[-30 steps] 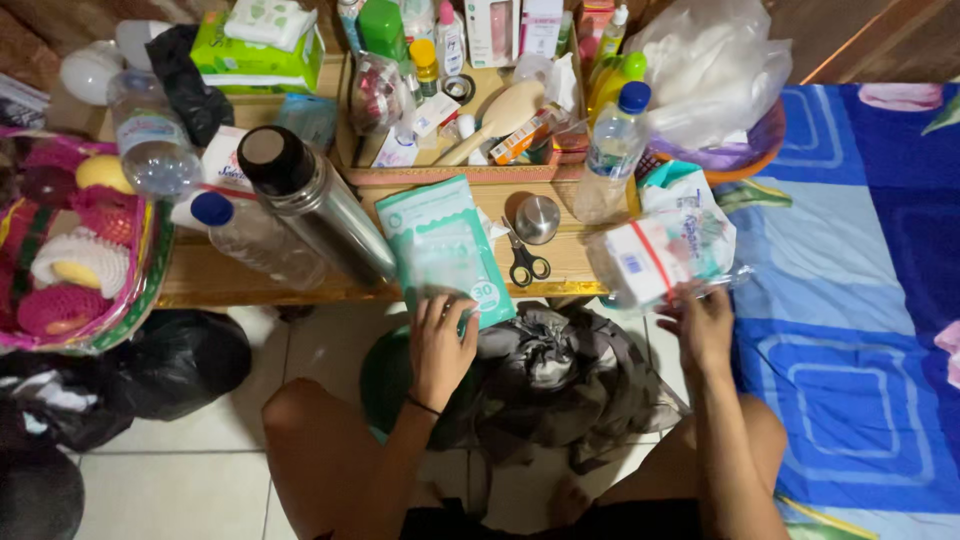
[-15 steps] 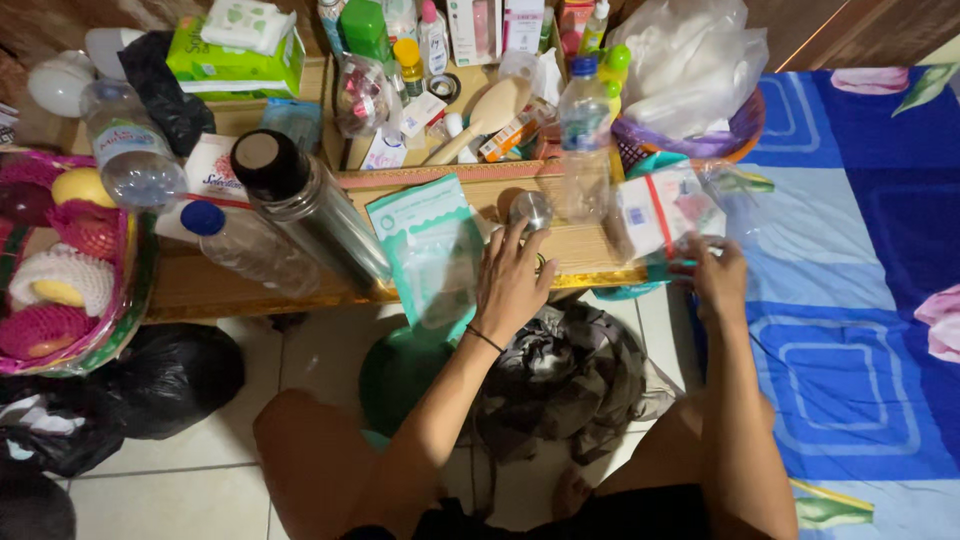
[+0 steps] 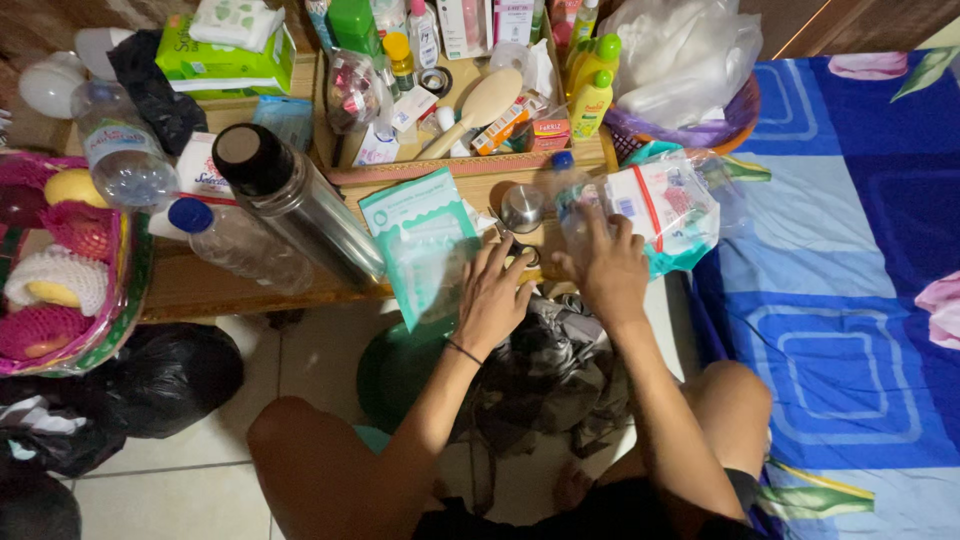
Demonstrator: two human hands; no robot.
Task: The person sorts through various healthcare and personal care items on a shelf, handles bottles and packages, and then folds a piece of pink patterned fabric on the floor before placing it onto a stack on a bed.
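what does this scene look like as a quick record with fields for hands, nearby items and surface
left hand: fingers spread over the scissors, beside the teal packet
right hand: fingers on the clear water bottle; whether they grip it is unclear
near right hand: zip bag with a red stripe
between hands: small metal cup
left of packet: steel flask, tilted
surface: low wooden table
below table edge: grey bag

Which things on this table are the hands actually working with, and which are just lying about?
In hand:
left hand on the teal pouch
right hand on the clear water bottle
scissors, between the hands

Lying about:
steel flask
fruit basket
zip bag
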